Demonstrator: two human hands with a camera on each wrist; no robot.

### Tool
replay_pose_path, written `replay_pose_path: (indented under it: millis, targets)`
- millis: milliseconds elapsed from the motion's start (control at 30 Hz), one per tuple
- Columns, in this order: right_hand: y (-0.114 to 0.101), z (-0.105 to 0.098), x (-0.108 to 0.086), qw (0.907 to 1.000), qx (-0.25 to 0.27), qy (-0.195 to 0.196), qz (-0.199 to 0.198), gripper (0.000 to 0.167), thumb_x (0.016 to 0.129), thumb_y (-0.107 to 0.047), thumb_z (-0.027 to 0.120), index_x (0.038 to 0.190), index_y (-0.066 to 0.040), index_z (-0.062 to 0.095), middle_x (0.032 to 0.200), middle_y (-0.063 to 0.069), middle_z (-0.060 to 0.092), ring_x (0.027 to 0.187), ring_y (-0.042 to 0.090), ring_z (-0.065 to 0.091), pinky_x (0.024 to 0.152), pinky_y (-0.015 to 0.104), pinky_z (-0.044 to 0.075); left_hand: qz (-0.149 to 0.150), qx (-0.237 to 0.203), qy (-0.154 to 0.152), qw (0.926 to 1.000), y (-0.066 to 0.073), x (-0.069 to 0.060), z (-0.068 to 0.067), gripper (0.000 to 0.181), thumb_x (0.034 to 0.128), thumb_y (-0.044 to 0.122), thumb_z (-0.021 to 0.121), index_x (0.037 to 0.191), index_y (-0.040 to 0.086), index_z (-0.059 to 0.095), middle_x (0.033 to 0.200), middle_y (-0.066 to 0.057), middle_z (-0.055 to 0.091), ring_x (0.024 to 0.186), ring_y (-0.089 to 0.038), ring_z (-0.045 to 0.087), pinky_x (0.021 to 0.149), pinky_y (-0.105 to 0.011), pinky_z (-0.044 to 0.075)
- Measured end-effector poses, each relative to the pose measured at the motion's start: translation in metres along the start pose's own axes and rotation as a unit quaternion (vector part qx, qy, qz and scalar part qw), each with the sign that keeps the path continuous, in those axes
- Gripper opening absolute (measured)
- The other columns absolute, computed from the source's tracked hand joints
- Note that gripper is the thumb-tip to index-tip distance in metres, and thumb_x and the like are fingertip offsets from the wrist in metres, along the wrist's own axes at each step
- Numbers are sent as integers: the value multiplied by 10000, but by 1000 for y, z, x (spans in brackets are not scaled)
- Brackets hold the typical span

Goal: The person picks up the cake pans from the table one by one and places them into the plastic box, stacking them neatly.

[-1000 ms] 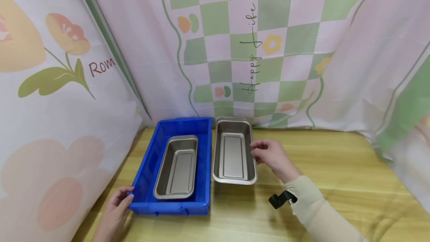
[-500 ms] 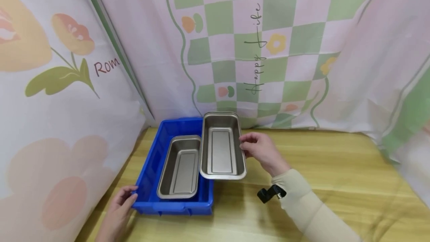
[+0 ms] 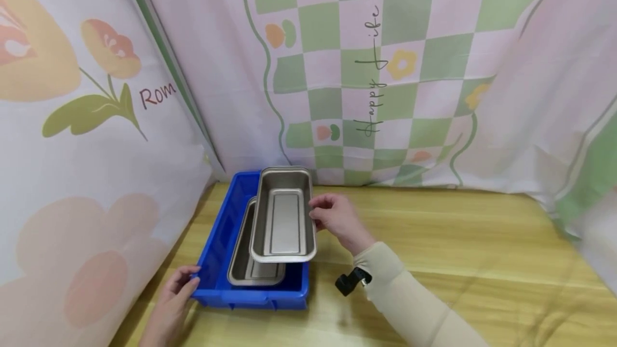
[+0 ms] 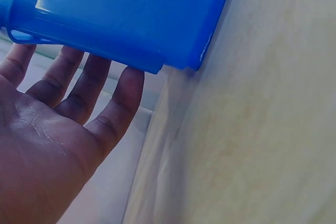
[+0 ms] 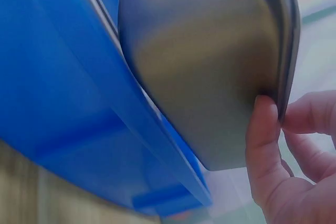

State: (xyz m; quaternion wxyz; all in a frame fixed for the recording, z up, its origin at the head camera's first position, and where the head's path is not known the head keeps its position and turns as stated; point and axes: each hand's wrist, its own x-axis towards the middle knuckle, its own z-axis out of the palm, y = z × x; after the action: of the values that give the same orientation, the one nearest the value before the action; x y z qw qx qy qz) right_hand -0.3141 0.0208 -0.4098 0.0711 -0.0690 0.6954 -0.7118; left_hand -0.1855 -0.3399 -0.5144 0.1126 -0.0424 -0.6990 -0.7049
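Note:
My right hand [image 3: 339,219] pinches the right rim of a metal loaf pan [image 3: 284,218]. It holds this pan raised, a little tilted, above the right side of a blue plastic bin [image 3: 253,299]. Inside the bin lies a similar loaf pan [image 3: 241,261], partly covered by the raised one. In the right wrist view, thumb and fingers clasp the lip of the raised pan [image 5: 199,72], its outer wall close to the bin's edge [image 5: 121,103]. My left hand [image 3: 171,299] holds the bin's near left corner; its fingertips [image 4: 131,80] meet the rim from outside.
A wooden table [image 3: 434,261] extends to the right of the bin. Printed cloth [image 3: 361,95] hangs behind the table, and a flowered sheet [image 3: 96,175] stands along the left. A black wrist mount [image 3: 352,281] sits on the right sleeve.
My right hand has carried the loaf pan leftward, from beside the bin to over the pan inside it. The left hand has stayed at the bin's corner. The view has shifted slightly.

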Motion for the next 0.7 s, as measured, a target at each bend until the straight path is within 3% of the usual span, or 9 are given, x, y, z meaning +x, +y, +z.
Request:
replay_pose_path:
  millis: [300,533,700]
  targets:
    - [12,43,6,9978,-656,-51,-7,208,819,77,618,1026,92,635,824,114,629,621,190,605,573,337,557,36,214,105,9997,0,1,1,197,989,-14,519,1154,-116,484,1029,-49,568,911,-137,583,745,-251,539]
    - [23,57,13,9968,-800,0,0,192,797,82,591,984,88,637,760,105,612,569,186,600,583,414,575,85,247,74,9996,-1,2,5,182,986,-27,516,1146,-111,492,1022,-34,572,905,-121,582,747,-247,535]
    - [27,63,15,9958,-910,62,-64,173,803,68,590,969,79,637,774,105,610,582,186,609,548,364,569,97,287,135,9995,2,1,5,185,990,-16,516,1152,-104,496,1037,-31,570,918,-123,575,752,-244,530]
